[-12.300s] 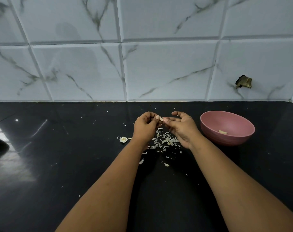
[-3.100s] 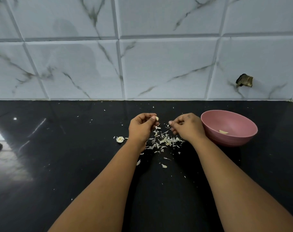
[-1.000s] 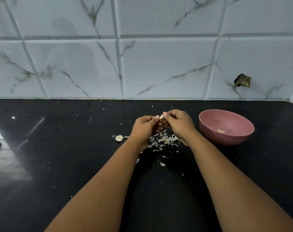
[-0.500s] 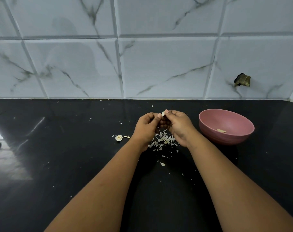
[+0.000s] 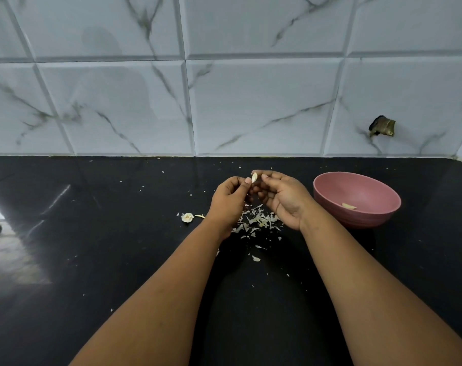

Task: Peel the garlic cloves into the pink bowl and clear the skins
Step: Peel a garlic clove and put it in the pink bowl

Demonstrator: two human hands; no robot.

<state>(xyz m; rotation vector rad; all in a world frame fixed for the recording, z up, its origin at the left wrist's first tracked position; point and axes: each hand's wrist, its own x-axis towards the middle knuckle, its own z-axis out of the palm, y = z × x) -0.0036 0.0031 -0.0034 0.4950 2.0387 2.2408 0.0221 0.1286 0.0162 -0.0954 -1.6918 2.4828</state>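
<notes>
Black counter point(image 5: 92, 260): hands point(image 5: 253, 192) raised slightly, garlic clove point(image 5: 254, 177) more exposed.

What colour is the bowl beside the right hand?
Pink, a plain matte pink inside and out. The bowl shows clearly in the head view, right of the right hand.

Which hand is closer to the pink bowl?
Right. The right hand is just left of the pink bowl, apart from it. The left hand is farther left, beyond the right hand.

Bowl point(image 5: 356, 199) right of skins point(image 5: 256, 220); clove point(image 5: 349, 206) in bowl.
</notes>
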